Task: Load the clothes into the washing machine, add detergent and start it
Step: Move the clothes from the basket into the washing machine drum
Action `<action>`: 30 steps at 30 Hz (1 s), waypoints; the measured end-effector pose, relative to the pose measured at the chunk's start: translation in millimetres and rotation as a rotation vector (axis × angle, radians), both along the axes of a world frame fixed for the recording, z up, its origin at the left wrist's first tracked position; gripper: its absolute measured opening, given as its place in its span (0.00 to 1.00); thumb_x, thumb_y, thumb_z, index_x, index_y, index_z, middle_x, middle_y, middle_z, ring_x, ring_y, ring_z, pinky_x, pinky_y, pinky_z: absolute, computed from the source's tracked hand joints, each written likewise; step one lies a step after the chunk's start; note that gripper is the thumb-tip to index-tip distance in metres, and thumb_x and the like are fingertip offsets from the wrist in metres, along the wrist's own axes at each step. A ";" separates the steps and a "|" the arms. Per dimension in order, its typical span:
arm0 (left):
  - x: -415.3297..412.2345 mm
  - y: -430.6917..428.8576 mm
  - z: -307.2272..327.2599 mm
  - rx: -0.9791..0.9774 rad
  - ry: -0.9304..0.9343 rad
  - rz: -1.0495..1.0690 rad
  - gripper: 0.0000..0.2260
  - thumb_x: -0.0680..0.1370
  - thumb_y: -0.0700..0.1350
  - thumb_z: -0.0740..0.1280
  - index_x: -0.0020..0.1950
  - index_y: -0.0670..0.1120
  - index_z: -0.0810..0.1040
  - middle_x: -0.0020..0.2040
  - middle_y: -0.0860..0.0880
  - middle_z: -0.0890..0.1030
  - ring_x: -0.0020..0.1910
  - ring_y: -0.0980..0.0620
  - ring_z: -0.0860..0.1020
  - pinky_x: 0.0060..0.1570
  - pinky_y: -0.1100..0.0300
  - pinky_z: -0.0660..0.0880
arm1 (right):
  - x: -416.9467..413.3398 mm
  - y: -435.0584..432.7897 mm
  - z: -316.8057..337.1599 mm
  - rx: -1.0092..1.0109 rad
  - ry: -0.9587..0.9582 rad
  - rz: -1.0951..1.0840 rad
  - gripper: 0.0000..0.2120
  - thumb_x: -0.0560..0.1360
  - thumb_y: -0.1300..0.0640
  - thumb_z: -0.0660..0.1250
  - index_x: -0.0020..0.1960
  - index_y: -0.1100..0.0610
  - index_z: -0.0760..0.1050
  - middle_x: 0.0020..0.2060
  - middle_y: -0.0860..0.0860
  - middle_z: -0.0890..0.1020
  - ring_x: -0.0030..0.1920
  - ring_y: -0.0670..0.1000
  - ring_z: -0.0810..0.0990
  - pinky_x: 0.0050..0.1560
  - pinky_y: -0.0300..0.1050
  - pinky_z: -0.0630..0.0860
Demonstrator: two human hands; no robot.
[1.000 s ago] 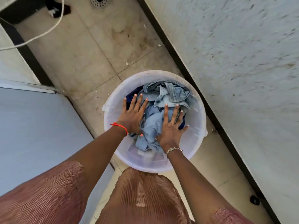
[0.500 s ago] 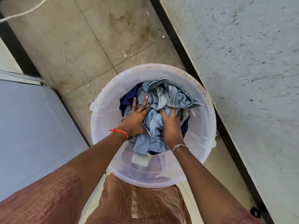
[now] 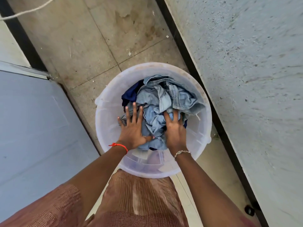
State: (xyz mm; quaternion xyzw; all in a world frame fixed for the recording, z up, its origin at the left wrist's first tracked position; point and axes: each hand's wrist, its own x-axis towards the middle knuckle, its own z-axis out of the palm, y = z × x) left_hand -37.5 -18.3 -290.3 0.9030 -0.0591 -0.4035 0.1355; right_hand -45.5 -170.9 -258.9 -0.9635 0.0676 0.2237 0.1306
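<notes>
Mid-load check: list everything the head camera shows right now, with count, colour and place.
translucent white plastic tub: one, on the floor, centre
pale blue denim clothes: one heap, inside the tub
dark navy garment: one, heap's far left edge
tiled floor: beige, stained, under the tub
cord: one, white, top left
flat panel: one, grey-blue, left
speckled wall: grey, right
small round object: one, black, lower right
left hand: red wrist thread, straight fingers resting on the clothes
right hand: metal bracelet, fingers dug into the clothes
</notes>
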 end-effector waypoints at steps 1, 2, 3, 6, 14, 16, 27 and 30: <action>-5.6 1.5 -1.3 0.007 0.024 0.057 0.57 0.64 0.72 0.66 0.75 0.49 0.32 0.74 0.45 0.29 0.72 0.38 0.31 0.66 0.31 0.41 | -2.0 0.7 3.5 -0.086 -0.036 0.038 0.27 0.66 0.69 0.64 0.64 0.56 0.68 0.61 0.63 0.70 0.50 0.65 0.79 0.46 0.57 0.80; -10.1 1.8 -2.3 0.012 0.045 0.107 0.59 0.61 0.73 0.67 0.74 0.49 0.31 0.74 0.44 0.29 0.73 0.37 0.31 0.66 0.30 0.42 | -2.5 2.0 7.8 -0.142 -0.067 0.074 0.29 0.66 0.66 0.64 0.66 0.53 0.64 0.61 0.62 0.67 0.53 0.65 0.77 0.48 0.57 0.79; -13.2 1.2 -5.4 0.016 0.066 0.150 0.61 0.59 0.72 0.69 0.74 0.50 0.31 0.74 0.44 0.28 0.73 0.36 0.32 0.66 0.30 0.44 | -2.6 2.8 10.1 -0.165 -0.108 0.121 0.32 0.66 0.64 0.62 0.68 0.50 0.60 0.63 0.60 0.64 0.57 0.65 0.73 0.51 0.59 0.77; -14.5 -6.5 -16.6 -0.003 0.111 0.270 0.63 0.58 0.66 0.75 0.73 0.52 0.30 0.73 0.42 0.28 0.72 0.34 0.33 0.67 0.30 0.46 | 10.0 0.8 13.4 -0.214 -0.169 0.278 0.41 0.67 0.60 0.60 0.73 0.43 0.46 0.72 0.55 0.53 0.65 0.61 0.61 0.61 0.65 0.66; -12.1 -21.2 -31.0 -0.173 0.083 0.270 0.43 0.74 0.36 0.67 0.76 0.41 0.38 0.77 0.39 0.44 0.75 0.35 0.46 0.73 0.42 0.51 | 57.4 -18.1 -28.1 -0.085 0.253 0.451 0.42 0.74 0.70 0.58 0.74 0.40 0.40 0.75 0.56 0.37 0.65 0.65 0.68 0.62 0.68 0.67; -13.8 -21.0 -29.6 -0.196 0.001 0.332 0.37 0.73 0.30 0.62 0.77 0.41 0.47 0.70 0.34 0.65 0.68 0.35 0.66 0.65 0.45 0.67 | 58.9 -16.1 -26.8 -0.073 0.291 0.478 0.37 0.75 0.72 0.53 0.75 0.45 0.45 0.76 0.60 0.44 0.62 0.66 0.71 0.61 0.65 0.71; -16.2 -17.2 82.8 -0.087 -0.124 0.115 0.31 0.72 0.29 0.56 0.75 0.40 0.56 0.60 0.34 0.75 0.55 0.34 0.75 0.50 0.44 0.71 | 22.9 -15.8 71.6 0.036 0.308 0.368 0.32 0.74 0.73 0.53 0.75 0.53 0.55 0.75 0.57 0.54 0.72 0.66 0.55 0.68 0.60 0.64; -21.0 -9.6 125.6 -0.107 -0.099 0.083 0.29 0.73 0.31 0.56 0.74 0.40 0.58 0.64 0.36 0.73 0.58 0.35 0.74 0.52 0.45 0.72 | 6.0 -11.4 116.1 0.027 0.323 0.328 0.29 0.76 0.71 0.51 0.75 0.55 0.53 0.76 0.57 0.51 0.73 0.66 0.53 0.67 0.60 0.65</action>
